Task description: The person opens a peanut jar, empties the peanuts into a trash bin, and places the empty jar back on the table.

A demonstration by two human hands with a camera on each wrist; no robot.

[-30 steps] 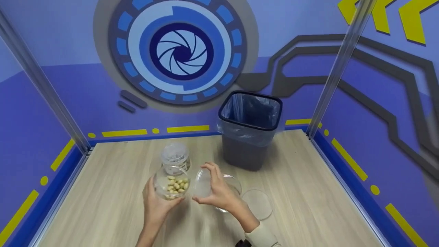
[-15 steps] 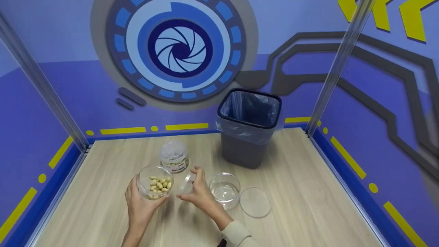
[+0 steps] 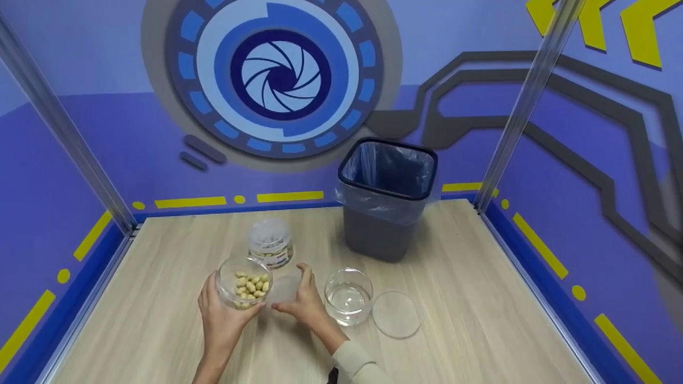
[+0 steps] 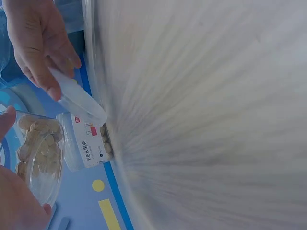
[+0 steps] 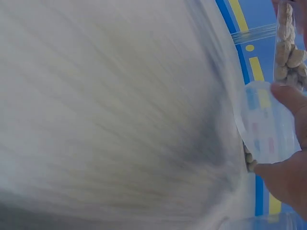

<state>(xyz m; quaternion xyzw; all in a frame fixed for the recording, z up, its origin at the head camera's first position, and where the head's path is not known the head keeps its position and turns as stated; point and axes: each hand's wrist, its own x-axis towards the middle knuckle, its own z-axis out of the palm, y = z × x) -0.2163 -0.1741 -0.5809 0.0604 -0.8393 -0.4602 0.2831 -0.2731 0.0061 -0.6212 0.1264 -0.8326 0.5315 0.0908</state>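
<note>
My left hand (image 3: 220, 320) grips a clear round jar (image 3: 226, 278) by its side. Pale, shelled-looking nuts (image 3: 252, 287) cover its bottom, and its mouth is uncovered. In my right hand (image 3: 309, 305), a translucent round lid (image 3: 284, 289) is pinched at its edge between thumb and fingers, just right of the jar. The left wrist view shows this lid (image 4: 79, 98) tilted. Behind the held jar stands a second jar (image 3: 278, 260) with a translucent top, a printed label (image 4: 89, 141) and more nuts inside.
Right of my right hand stands a clear round container (image 3: 349, 319) without nuts. Beside it a clear disc-shaped lid (image 3: 397, 314) lies flat on the wooden tabletop (image 3: 469, 320). A grey bin (image 3: 380, 234) with a plastic liner stands at the back right.
Both hands have moved left, carrying the jar of nuts and the lid. The lid has turned in my right hand. The clear container behind that hand has come fully into view.
</note>
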